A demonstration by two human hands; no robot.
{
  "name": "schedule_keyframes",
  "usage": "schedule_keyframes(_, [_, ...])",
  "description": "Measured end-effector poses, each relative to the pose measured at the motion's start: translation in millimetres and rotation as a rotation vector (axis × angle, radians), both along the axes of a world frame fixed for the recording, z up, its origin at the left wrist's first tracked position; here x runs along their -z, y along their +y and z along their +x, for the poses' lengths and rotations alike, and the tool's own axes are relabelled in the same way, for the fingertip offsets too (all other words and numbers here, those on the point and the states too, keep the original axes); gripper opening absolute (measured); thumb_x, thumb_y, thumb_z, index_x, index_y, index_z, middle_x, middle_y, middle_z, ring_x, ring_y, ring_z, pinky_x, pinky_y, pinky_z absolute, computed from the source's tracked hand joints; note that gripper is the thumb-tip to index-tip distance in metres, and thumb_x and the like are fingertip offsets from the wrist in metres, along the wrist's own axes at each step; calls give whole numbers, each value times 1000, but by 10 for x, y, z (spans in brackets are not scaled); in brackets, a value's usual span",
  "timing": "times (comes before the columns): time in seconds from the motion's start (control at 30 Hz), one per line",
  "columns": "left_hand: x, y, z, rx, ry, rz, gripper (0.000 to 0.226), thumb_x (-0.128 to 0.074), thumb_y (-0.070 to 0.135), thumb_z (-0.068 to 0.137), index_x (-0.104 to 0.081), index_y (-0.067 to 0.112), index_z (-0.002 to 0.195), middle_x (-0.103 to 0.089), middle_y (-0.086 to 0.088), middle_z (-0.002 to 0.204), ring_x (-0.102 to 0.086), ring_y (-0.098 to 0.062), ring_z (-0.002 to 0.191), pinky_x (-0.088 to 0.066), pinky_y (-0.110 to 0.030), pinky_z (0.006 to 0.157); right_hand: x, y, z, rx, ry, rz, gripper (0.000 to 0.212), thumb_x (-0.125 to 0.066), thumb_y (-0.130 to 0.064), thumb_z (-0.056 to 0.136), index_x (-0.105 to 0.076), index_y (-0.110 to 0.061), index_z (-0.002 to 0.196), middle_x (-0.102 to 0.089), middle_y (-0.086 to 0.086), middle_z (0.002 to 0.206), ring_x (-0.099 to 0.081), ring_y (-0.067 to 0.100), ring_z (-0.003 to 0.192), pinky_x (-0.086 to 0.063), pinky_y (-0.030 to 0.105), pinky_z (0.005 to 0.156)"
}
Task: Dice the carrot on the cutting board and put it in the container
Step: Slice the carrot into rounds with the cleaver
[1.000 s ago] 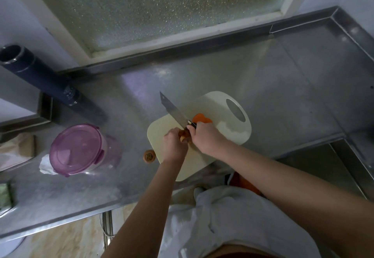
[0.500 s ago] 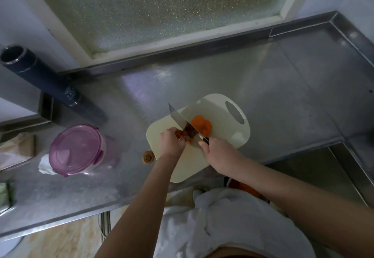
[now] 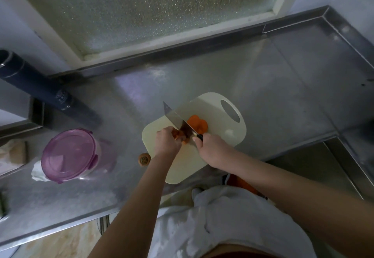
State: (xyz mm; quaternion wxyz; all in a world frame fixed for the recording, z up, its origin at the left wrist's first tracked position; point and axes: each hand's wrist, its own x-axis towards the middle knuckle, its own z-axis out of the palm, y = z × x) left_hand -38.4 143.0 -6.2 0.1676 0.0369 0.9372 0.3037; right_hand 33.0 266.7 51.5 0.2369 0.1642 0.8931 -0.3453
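Steel counter (image 3: 273, 71), cutting board (image 3: 214, 106), L hand (image 3: 167, 143) holding carrot (image 3: 180, 135), R hand (image 3: 214, 149) gripping knife (image 3: 174, 118) on carrot; lidded container (image 3: 69, 154) left

Kitchen, food-prep corner. Stainless steel tabletop (image 3: 263, 75) with a raised back rim, under a frosted window (image 3: 162, 4). Cream plastic cutting board (image 3: 214, 108) lies on it, with a knife (image 3: 172, 116) over orange carrot (image 3: 197, 125) slices. Purple-lidded container (image 3: 68, 154) sits left. Sunken steel recess (image 3: 303, 166) at right.
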Motion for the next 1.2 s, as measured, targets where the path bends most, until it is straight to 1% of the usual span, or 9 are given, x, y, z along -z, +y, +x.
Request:
schedule_keyframes(0.13, [7, 2, 1, -27, -23, 7, 13, -68, 13, 80, -66, 4, 89, -67, -11, 84, -57, -22, 75, -44, -29, 65, -5, -42, -129, -7, 10, -47, 44, -32, -34, 102, -46, -10, 68, -48, 2, 62, -47, 15, 56, -33, 25, 49])
schedule_keyframes(0.2, [10, 10, -1, -40, -39, 14, 11, -67, 12, 81, -66, 5, 90, -67, -10, 85, -58, -22, 76, -44, -28, 66, 12, -52, -185, -7, 9, -47, 47, -32, -35, 102, -45, -11, 63, -48, 4, 60, -47, 15, 54, -32, 24, 47])
schedule_keyframes(0.4, [-33, 14, 24, -7, -13, -17, 10, -63, 12, 83, -61, 7, 91, -62, -7, 84, -52, -19, 76, -38, -27, 65, -10, 1, -214, 9, 6, -39, 45, -30, -35, 102, -47, -10, 68, -48, 3, 61, -46, 13, 54, -32, 23, 47])
schedule_keyframes(0.57, [-60, 15, 82, 2, -5, 8, 23, -69, 21, 81, -60, 10, 98, -56, 1, 85, -50, -14, 78, -36, -23, 67, -55, 11, -228, -30, 21, -8, 42, -30, -34, 102, -53, -6, 81, -48, 3, 62, -45, 11, 55, -30, 21, 47])
schedule_keyframes(0.7, [-67, 40, 79, -29, -16, -4, 18, -68, 14, 82, -62, 6, 97, -58, -3, 85, -48, -14, 75, -34, -23, 65, -29, 12, -166, -42, 29, -25, 42, -29, -35, 102, -53, -5, 84, -48, 3, 63, -45, 12, 55, -32, 21, 48])
schedule_keyframes(0.8, [-71, 39, 80, -32, -16, 4, 19, -69, 14, 81, -63, 6, 97, -57, -3, 83, -52, -17, 77, -34, -23, 65, 1, -8, -100, -47, 34, -27, 42, -31, -35, 102, -55, -3, 88, -48, 2, 64, -47, 14, 58, -34, 23, 49])
schedule_keyframes(0.9, [-73, 21, 69, -23, -4, 10, 20, -71, 16, 78, -65, 5, 95, -58, -3, 80, -49, -16, 73, -31, -21, 63, 42, 58, -14, -46, 11, -46, 42, -32, -36, 101, -49, -11, 73, -48, 2, 64, -48, 15, 59, -36, 28, 59])
schedule_keyframes(1.03, [-69, 0, 66, -17, -8, 27, 24, -75, 19, 75, -65, 6, 93, -56, 1, 75, -48, -15, 70, -29, -19, 60, 67, 152, 115, -35, 5, -71, 44, -34, -34, 101, -42, -15, 63, -46, 2, 59, -43, 13, 53, -29, 24, 49])
schedule_keyframes(1.2, [-40, -17, 50, -30, -6, 27, 23, -76, 19, 74, -66, 6, 90, -57, -1, 73, -49, -17, 69, -33, -23, 62, 64, 148, 108, -19, 0, -65, 44, -34, -35, 101, -41, -16, 62, -46, 1, 59, -44, 12, 52, -29, 24, 49])
